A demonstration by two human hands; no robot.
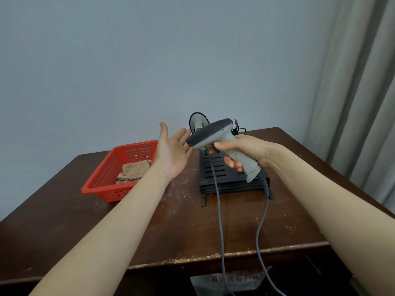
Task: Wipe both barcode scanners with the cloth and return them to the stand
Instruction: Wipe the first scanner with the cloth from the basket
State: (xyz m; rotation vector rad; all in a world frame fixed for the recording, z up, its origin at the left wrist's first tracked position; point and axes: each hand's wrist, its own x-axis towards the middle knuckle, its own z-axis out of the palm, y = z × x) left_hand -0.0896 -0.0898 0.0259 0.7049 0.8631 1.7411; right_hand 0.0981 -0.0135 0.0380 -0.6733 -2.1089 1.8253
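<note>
The person's right hand (pixel 245 151) is wrapped firmly round the pale grey handle of a barcode scanner (pixel 211 133), lifting it in the air just above the black slatted stand (pixel 227 178). The scanner's dark head points left, towards the left hand (pixel 173 150). That hand is held flat, palm up, holding nothing, its fingertips beside the scanner's nose; contact cannot be told. The scanner looks like light, rigid, smooth plastic. The handle is the safe place to hold it while the head is wiped, and its grey cable (pixel 218 206) trailing off the table's front edge may tug. A second scanner (pixel 197 122) sits partly hidden at the back of the stand. The folded tan cloth (pixel 133 170), soft and limp, lies in a red basket (pixel 111 194) to the left on the brown table (pixel 64 221), not yet picked up.
</note>
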